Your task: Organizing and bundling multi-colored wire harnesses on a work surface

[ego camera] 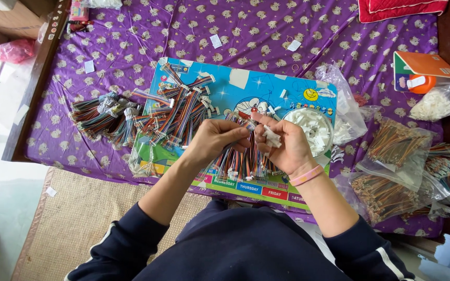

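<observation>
Wire bundle pinched betw. both hands, white connector at the right grip.

Multicolour ribbon-wire bundle (pixel 241 156) hanging down and toward the body from the grips, long axis approx. vertical in view, top ends at the fingertips. Left hand (pixel 215 138) closed around upper wires, grip narrow; right hand (pixel 286 145) pinching small white connector (pixel 272 136) just right of the wire ends, nearly touching. Right hand nearer the connector; left nearer the wires. Just right of right grip: clear bowl (pixel 329 125) of white connectors. Left of left grip: finished wire sets (pixel 180 112) fanned on blue picture board (pixel 240 78); more bundles (pixel 102 117) further left on purple bedsheet (pixel 131 41). Far right: bagged wires (pixel 391 171) near bed edge. Open room mostly above the grips on the board; body close below.
</observation>
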